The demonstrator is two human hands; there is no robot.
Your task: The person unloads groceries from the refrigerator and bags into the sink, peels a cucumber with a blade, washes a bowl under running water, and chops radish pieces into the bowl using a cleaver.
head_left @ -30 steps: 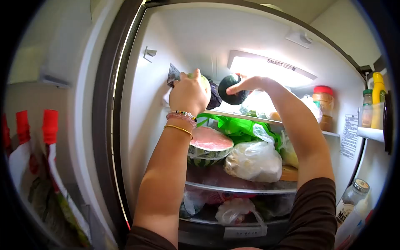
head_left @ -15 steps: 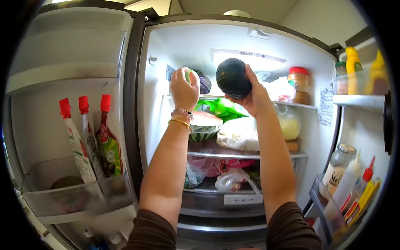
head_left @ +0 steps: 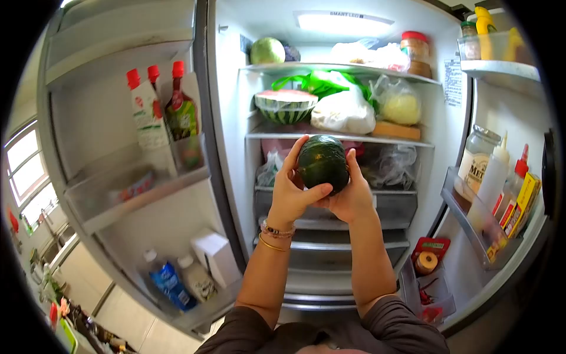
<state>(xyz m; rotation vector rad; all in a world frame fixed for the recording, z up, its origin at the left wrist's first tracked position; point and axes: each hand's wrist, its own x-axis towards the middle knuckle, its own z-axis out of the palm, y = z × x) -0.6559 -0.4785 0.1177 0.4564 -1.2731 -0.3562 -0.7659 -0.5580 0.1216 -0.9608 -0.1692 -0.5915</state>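
A dark green round squash [head_left: 323,164] is held between both my hands in front of the refrigerator shelves. My left hand [head_left: 295,192] wraps its left side, with the thumb across its lower front. From below and the right, my right hand [head_left: 349,192] cups it; part of that palm is hidden behind the squash. On the top shelf, at the left, sits a pale green round fruit or vegetable [head_left: 267,51], with a dark purple round one [head_left: 291,53] partly behind it. A cut, wrapped watermelon half [head_left: 286,107] rests on the shelf below.
Beside the watermelon are a white bag [head_left: 344,113] and a bagged pale yellow item [head_left: 400,107]. The open left door [head_left: 76,130] carries bottles and cartons. Jars and squeeze bottles [head_left: 490,174] stand in the right door. Drawers [head_left: 321,259] lie below the shelves.
My left hand has let go of the pale green round item on the top shelf and taken hold of the squash. The squash has come down and out from the top shelf; my view has tilted lower.
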